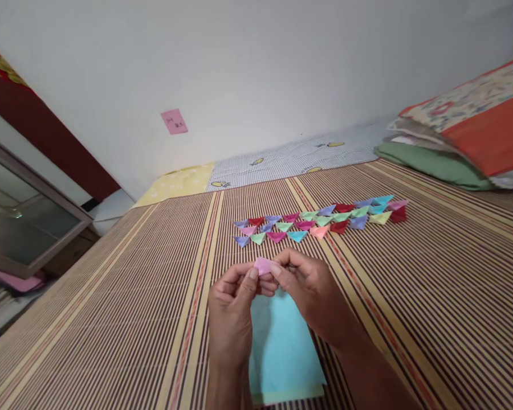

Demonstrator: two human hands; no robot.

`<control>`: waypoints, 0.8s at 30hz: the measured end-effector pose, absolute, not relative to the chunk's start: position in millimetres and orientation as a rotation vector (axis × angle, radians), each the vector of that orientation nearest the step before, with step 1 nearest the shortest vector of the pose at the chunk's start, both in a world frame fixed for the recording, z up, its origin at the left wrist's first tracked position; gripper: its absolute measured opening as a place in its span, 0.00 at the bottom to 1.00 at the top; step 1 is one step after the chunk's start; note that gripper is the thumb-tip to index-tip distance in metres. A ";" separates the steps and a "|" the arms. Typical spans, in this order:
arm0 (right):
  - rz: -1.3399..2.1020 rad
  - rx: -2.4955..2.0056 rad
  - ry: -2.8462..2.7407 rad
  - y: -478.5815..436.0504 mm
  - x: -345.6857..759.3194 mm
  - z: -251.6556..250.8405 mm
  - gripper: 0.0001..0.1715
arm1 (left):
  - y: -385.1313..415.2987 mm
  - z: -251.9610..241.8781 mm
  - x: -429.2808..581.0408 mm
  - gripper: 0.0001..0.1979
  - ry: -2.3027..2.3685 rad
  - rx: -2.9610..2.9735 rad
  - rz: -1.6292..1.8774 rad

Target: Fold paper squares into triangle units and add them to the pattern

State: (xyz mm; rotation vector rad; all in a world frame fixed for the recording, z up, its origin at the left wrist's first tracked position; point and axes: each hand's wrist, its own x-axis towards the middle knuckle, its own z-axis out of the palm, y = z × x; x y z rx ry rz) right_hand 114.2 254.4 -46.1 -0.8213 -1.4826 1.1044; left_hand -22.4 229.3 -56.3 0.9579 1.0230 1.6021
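Note:
A small folded pink paper piece (264, 266) is pinched between both hands, above the far end of a paper stack. My left hand (233, 302) grips its left side, thumb on the near face. On its right side, the thumb and fingers of my right hand (312, 293) close on it. Beneath the hands lies a light blue sheet (284, 347), with a pale green edge showing under it. Beyond them, several small folded paper triangles (297, 235) in many colours stand in slanting rows.
A striped bamboo mat (123, 319) covers the bed. Folded bedding (487, 136) is piled at the right. A patterned sheet (277, 159) borders the wall, where a pink note (174, 122) hangs. At the left stands a glass-fronted cabinet door (21, 210).

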 end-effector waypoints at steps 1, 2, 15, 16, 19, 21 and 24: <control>1.093 -0.823 -1.473 254.5 114.3 -46.6 0.12 | 229.4 -55.7 -22.0 0.07 1.014 0.951 1.599; 1.083 -0.821 -1.462 254.6 114.7 -47.4 0.12 | 229.6 -55.0 -21.7 0.08 1.001 0.938 1.592; 1.111 -0.778 -1.519 254.5 114.5 -47.3 0.13 | 228.4 -52.1 -22.1 0.10 1.066 0.960 1.546; 1.102 -0.778 -1.534 254.1 113.5 -46.9 0.13 | 227.8 -51.9 -21.3 0.11 1.108 1.000 1.568; 1.028 -0.804 -1.557 252.5 110.9 -46.5 0.13 | 225.0 -49.5 -18.0 0.11 1.260 1.126 1.613; 0.995 -0.808 -1.562 251.6 110.5 -46.3 0.14 | 223.8 -47.8 -16.3 0.11 1.310 1.172 1.633; 1.019 -0.773 -1.549 251.4 112.7 -45.3 0.14 | 224.4 -48.4 -17.3 0.10 1.221 1.160 1.621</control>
